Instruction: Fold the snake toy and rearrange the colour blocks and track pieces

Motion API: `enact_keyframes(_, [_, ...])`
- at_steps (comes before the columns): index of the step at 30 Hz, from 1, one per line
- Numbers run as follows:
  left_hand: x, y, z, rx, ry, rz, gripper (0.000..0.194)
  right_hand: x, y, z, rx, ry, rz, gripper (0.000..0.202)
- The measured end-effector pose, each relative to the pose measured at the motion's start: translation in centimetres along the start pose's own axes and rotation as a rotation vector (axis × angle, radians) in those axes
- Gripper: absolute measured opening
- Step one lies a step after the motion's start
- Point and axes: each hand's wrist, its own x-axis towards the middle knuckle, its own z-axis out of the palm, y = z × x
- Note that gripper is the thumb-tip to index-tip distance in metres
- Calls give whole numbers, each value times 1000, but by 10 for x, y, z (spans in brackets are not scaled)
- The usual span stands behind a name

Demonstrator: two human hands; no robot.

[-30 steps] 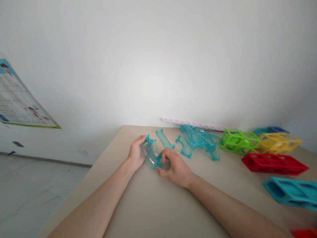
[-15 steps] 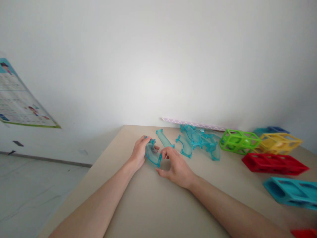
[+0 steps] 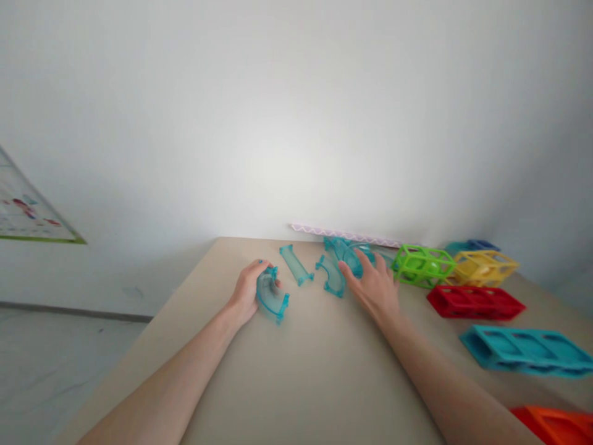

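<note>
A curved, see-through teal track piece (image 3: 271,298) is gripped at one end by my left hand (image 3: 248,289), above the left part of the table. My right hand (image 3: 376,285) is spread over a heap of teal track pieces (image 3: 343,248) near the wall and covers part of it; whether its fingertips touch a piece I cannot tell. Left of that hand lies another curved track piece (image 3: 334,278). A straight track piece (image 3: 295,264) rests between my two hands, farther back.
Lattice blocks stand along the right: green (image 3: 422,266), yellow (image 3: 486,267), red (image 3: 476,303), blue (image 3: 528,351) and orange-red (image 3: 556,425). A patterned strip (image 3: 343,235) runs along the wall behind the table (image 3: 296,383). A poster (image 3: 32,213) hangs at left.
My right hand has left the curved track piece and moved right to the heap, its fingers spreading. My left hand keeps the piece. The view has turned slightly right.
</note>
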Motion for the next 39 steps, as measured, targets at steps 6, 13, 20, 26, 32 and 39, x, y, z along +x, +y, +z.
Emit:
enact_keyframes(6, [-1,-2,0,-58,-83,-32,19,-7,-24,22,129,-76,-15,62])
enact_keyframes(13, [-1,-3,3,-51,-62,-29,17,-22,-89,48,230,-70,-140,59])
enact_keyframes(20, [-1,-2,-1,-52,-1,-36,20,-11,-81,40,241,-51,-191,56])
enact_keyframes(26, [-1,-2,-1,-29,-22,-29,22,33,-5,32,-58,54,150,47])
enact_keyframes(32, [-2,-2,-1,-5,-18,-23,22,40,10,48,-143,-35,184,40])
enact_keyframes(39, [-4,-1,0,-9,-42,-3,25,47,7,68,-84,-117,-42,43])
